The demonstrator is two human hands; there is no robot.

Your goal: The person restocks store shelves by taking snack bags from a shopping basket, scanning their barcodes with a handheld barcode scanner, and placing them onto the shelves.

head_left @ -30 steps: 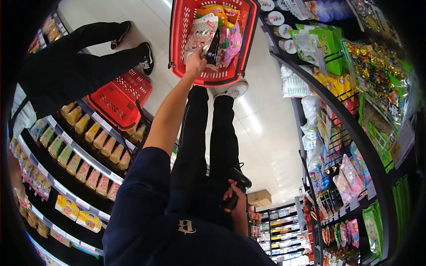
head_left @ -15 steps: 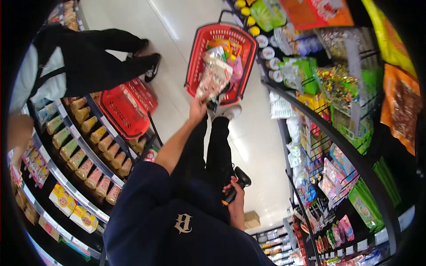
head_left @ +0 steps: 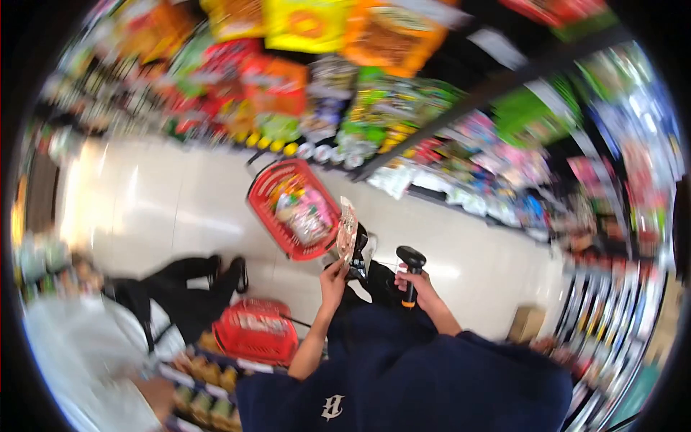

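Observation:
My left hand [head_left: 334,279] is closed on the lower end of a snack packet [head_left: 347,232], pale with reddish print, held up edgewise just right of the red shopping basket [head_left: 295,248]. The packet's front is turned mostly out of view. My right hand [head_left: 417,282] is wrapped round the handle of a black barcode scanner [head_left: 411,256] with an orange end, its head facing away from me. Inside the basket on the floor lie several colourful snack bags [head_left: 306,216]. Something dark with small light marks is near my left fingers; I cannot make it out.
Another person in black trousers [head_left: 194,291] stands at the left, near a second red basket [head_left: 255,345]. Shelves of bagged snacks [head_left: 392,36] run along the far side. A cardboard box [head_left: 526,324] sits on the floor at the right.
The view has swung round to the right and is blurred at the edges. The packet has come out from over the basket and is upright beside it. The scanner is raised nearer the packet.

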